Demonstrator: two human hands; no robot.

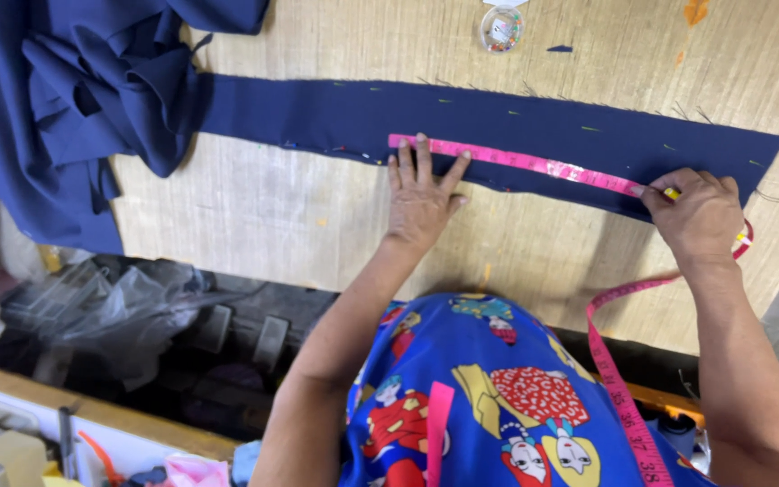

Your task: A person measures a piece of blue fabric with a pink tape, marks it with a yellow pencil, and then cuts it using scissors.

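A long strip of navy blue fabric (534, 126) lies across a wooden table (263, 207), held with several pins along its edges. A pink measuring tape (534, 164) is stretched along the strip's near edge. My left hand (421, 189) lies flat with fingers spread, pressing the tape's left end onto the fabric. My right hand (698, 216) pinches the tape at the strip's right end; the rest of the tape loops down past my wrist toward my lap.
A bunched heap of the same navy fabric (74, 99) covers the table's left end and hangs over its edge. A small round clear box of pins (501, 27) stands at the far edge. Clear plastic bags (110, 307) and clutter lie below the table at left.
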